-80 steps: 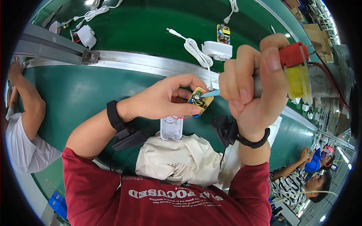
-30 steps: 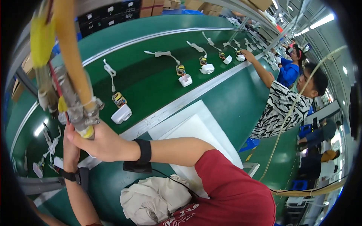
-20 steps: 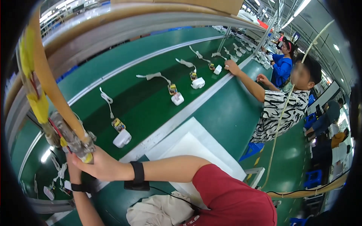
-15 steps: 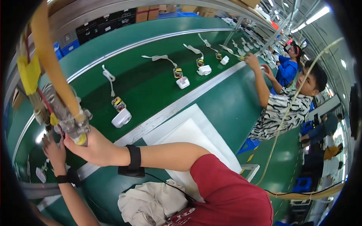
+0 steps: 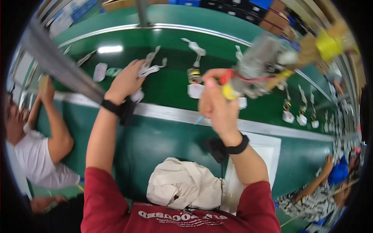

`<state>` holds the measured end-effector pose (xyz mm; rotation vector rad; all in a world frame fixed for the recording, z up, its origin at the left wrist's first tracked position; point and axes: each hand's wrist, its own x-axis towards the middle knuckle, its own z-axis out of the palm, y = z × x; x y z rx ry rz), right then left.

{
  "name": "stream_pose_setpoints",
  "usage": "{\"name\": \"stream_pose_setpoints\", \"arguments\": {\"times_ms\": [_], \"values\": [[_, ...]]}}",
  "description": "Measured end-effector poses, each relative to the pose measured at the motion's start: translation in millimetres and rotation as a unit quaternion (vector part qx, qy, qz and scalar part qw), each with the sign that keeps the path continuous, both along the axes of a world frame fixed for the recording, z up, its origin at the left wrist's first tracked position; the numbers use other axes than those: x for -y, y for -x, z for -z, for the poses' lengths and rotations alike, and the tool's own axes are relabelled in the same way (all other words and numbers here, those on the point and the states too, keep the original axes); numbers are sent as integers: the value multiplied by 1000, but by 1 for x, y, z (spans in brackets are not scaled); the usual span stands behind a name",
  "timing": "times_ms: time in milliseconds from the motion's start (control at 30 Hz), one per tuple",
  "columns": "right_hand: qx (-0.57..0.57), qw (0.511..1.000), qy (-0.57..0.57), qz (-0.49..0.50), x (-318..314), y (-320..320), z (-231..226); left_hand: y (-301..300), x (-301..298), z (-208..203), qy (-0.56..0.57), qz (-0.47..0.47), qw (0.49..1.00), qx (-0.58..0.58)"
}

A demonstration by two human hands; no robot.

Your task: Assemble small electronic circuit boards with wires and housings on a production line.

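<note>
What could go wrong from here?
1. The left grip is at the white cable; a tug might drag the partly hidden white piece nearby, if they are joined, which I can't tell.
2. The right grip holds the tool, which appears near a circuit board; a swing could knock it.
3. The tool's exposed red wire could snag.

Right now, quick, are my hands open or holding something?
Left hand: at a coiled white cable; whether it grips cannot be told.
Right hand: closed around a blue-tipped tool.
</note>
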<state>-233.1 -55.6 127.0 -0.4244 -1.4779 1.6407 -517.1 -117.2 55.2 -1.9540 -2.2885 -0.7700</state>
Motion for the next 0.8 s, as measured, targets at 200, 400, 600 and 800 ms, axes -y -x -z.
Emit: {"name": "stream_pose_setpoints", "arguments": {"times_ms": [200,400,600,800], "values": [[-15,999,26,-34,4,18,4,13,2,-20,216,-163,963,13],[-19,999,11,-25,7,17,2,33,12,-10,117,-168,979,-21],[-5,1000,-18,-12,10,26,10,14,3,-38,-5,33,990,139],[-33,999,18,-29,18,27,8,-28,-41,-119,18,265,877,400]]}}
